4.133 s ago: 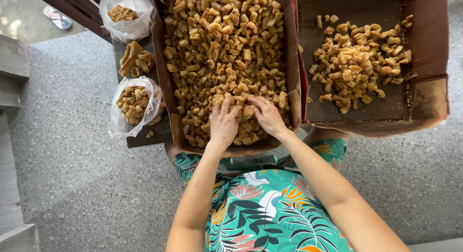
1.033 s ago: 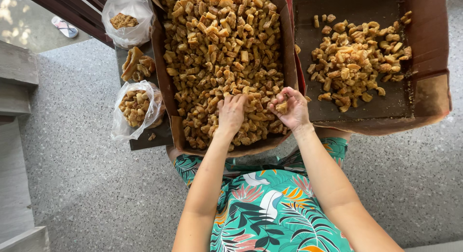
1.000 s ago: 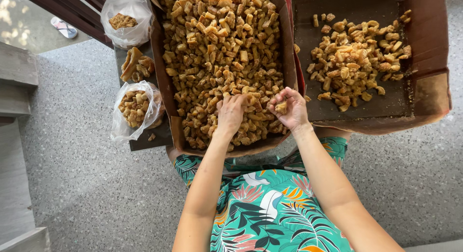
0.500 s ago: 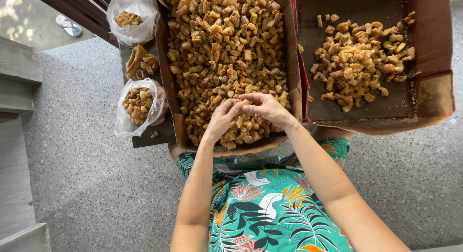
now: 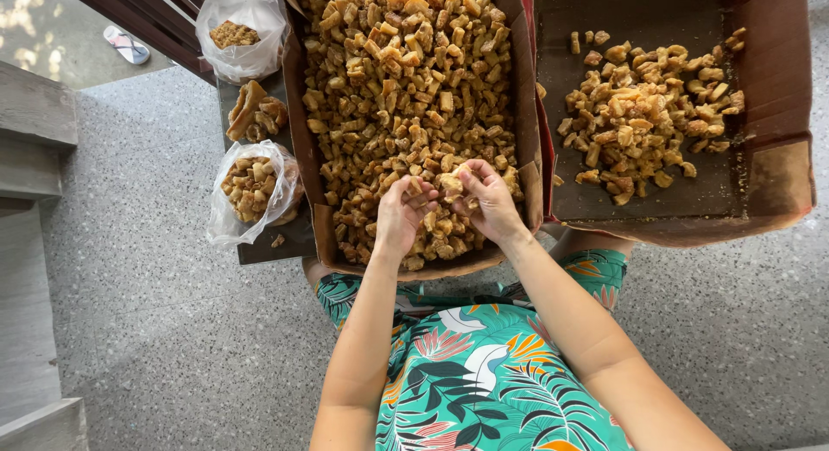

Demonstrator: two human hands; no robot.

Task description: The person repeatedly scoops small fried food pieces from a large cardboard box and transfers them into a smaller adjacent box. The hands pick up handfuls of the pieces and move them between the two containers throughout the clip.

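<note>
Across the frame, speckled grey stone floor [image 5: 129, 330]; at top centre, large brown cardboard box [image 5: 298, 140] heaped with golden fried crackling pieces [image 5: 406, 80], beside a second brown cardboard box [image 5: 777, 183] at upper right, thinly covered, and two clear plastic bags of the same pieces [image 5: 250, 188] at upper left. Low in the full box, now drawn together from slightly apart a second ago: left hand [image 5: 401, 218] curled over the heap, right hand [image 5: 488, 201] pinching one pale crackling piece [image 5: 451, 185] between fingertips, apparently a single piece picked out for checking. Hard to make out: anything inside the left palm, the box tops cut off by the frame edge.
</note>
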